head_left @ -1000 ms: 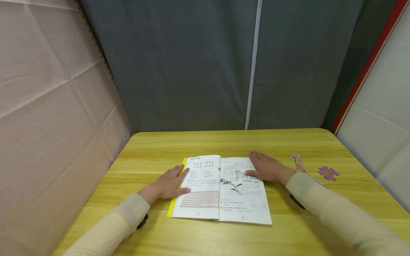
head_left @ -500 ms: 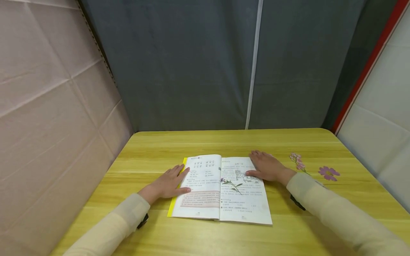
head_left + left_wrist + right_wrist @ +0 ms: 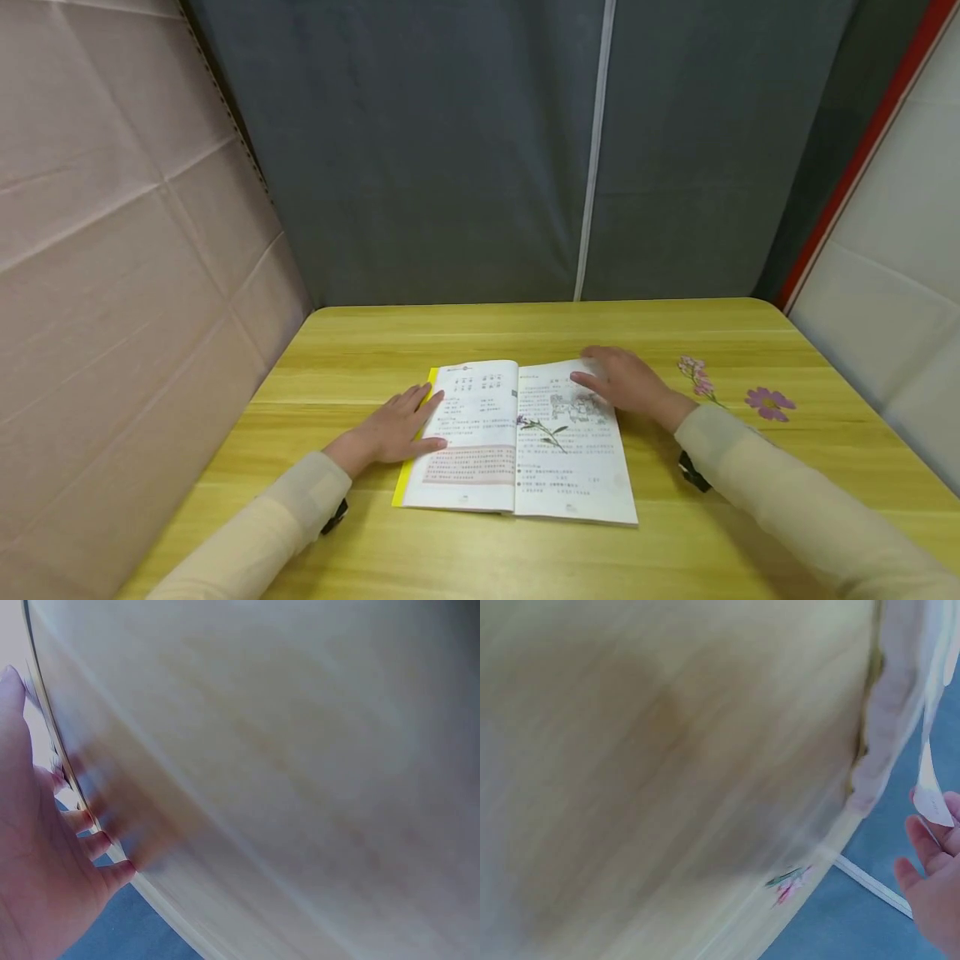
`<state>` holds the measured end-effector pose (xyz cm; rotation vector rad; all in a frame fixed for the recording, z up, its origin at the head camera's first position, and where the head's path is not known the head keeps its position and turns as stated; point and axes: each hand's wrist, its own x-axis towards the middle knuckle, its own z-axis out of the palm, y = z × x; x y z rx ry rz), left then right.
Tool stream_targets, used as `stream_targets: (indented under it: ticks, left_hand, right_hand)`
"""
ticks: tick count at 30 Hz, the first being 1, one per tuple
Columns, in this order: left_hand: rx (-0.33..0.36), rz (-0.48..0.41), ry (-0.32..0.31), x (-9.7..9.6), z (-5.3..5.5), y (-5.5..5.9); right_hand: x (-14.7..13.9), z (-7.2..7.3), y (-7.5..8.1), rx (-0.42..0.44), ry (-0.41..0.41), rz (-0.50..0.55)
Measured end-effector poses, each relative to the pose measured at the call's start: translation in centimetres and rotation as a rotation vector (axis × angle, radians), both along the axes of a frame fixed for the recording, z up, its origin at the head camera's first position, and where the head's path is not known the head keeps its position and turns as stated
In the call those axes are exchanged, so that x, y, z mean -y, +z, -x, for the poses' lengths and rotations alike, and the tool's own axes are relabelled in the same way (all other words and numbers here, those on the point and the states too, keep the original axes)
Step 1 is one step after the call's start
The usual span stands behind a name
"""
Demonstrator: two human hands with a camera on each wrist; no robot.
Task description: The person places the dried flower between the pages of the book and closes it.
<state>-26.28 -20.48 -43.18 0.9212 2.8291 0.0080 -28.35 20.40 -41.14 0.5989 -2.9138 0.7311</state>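
Note:
An open book (image 3: 465, 425) with a yellow cover edge lies on the wooden table. Across its right page, by the spine, is a leafy sprig (image 3: 546, 432) with a small purple bloom. My left hand (image 3: 390, 429) rests with fingers spread on the left page's outer edge; its fingertips also show against the book side in the left wrist view. At the top right corner, my right hand (image 3: 626, 379) holds a lifted page (image 3: 931, 799), fingers under it and thumb above, as the right wrist view shows from below.
Right of the book lie a pink blossom stem (image 3: 699, 379) and a purple flower (image 3: 769, 405) on the table (image 3: 360, 342). A grey curtain (image 3: 420, 167) hangs behind the far edge. Pale panels (image 3: 135, 292) stand on both sides.
My right hand has risen slightly from lying flat on the right page, and the page's top right corner has come up with it. The left hand has stayed put.

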Motion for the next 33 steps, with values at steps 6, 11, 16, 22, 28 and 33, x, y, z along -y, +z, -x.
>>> stream_targets:
  ticks: [6, 11, 16, 22, 28, 33]
  left_hand:
    - [0.002, 0.001, -0.006, 0.1, 0.0, 0.0]
    - [0.006, 0.006, -0.006, 0.1, 0.0, 0.0]
    - [0.008, 0.003, 0.000, 0.1, 0.0, 0.0]
    - [0.012, 0.003, 0.004, 0.0, 0.0, 0.1]
    - [0.016, 0.003, 0.003, 0.0, 0.0, 0.2]
    - [0.025, -0.009, 0.006, 0.0, -0.1, 0.3]
  right_hand:
    - [0.4, -0.6, 1.2, 0.098, -0.022, 0.323]
    - [0.8, -1.3, 2.8, 0.185, -0.014, 0.559]
    - [1.2, -1.9, 4.1, 0.283, -0.021, 0.718]
    - [2.5, -3.0, 4.9, 0.417, 0.000, 0.863]
    - [4.0, -4.4, 4.4, 0.482, 0.079, 0.874]
    - [5.6, -5.7, 3.4, 0.531, 0.180, 0.896]
